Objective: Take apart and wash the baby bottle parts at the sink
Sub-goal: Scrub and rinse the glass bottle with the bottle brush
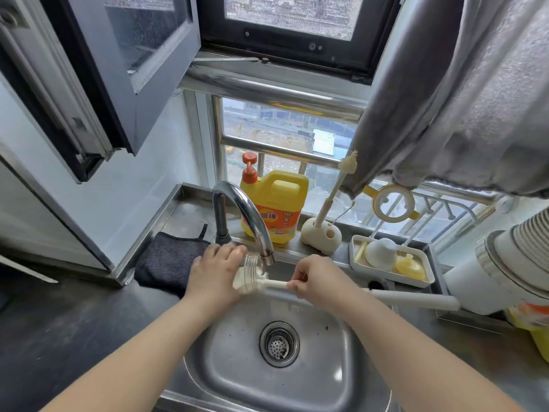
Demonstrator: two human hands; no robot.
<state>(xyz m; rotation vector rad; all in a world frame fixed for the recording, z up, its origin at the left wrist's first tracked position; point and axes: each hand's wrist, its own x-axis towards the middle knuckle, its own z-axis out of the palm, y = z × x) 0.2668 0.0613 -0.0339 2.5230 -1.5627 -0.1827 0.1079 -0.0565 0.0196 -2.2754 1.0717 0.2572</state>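
Sink basin (237, 367) below both hands, faucet (246, 212) just behind the left hand (212, 275), cloth (166, 260) to its left, detergent jug (274, 203) behind the faucet, brush stand (320, 233) behind the right hand (319, 282), tray (356, 245) to its right.

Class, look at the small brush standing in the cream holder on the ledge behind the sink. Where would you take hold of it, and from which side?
Grip the small brush on its bare stem, midway up, coming from above and in front. It leans right, its spiky head is uppermost and its foot sits in the cream holder, so it should lift out along that lean.
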